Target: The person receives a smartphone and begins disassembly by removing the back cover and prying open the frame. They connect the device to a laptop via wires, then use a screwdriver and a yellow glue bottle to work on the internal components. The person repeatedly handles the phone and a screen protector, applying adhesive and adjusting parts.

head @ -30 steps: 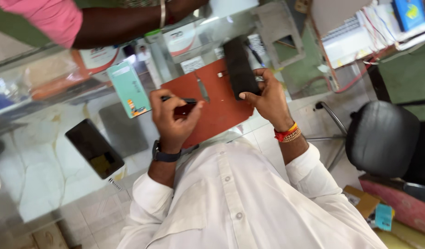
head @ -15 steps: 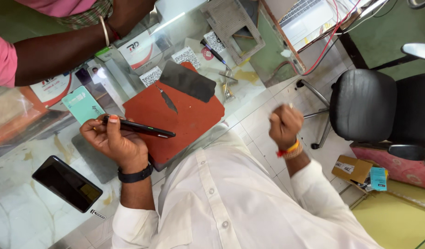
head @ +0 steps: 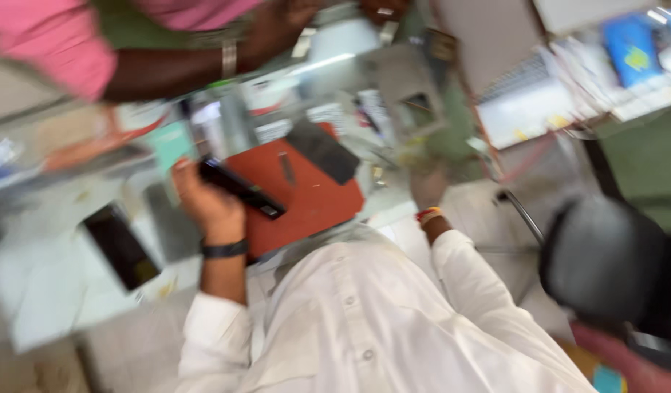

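Observation:
The picture is blurred by motion. My left hand (head: pixel 208 204), with a black band on the wrist, is closed round a long slim black object (head: pixel 241 189) held over the left edge of a red-orange mat (head: pixel 310 200). A dark phone (head: pixel 322 149) and a small grey tool (head: pixel 286 167) lie on the mat. My right hand (head: pixel 428 185), with red and orange bands at the wrist, is at the counter's edge to the right of the mat; its fingers are too blurred to read.
A black phone (head: pixel 120 244) lies on the glass counter (head: pixel 51 291) at the left, and a teal card (head: pixel 168 145) sits beyond my left hand. Another person's arm (head: pixel 168 69) with a pink sleeve and a bracelet reaches over the far side. A black office chair (head: pixel 605 255) stands at the right.
My right hand has moved from away at the right back to the counter's edge. My left hand still holds the slim black object, now tilted. The view has swung and blurred.

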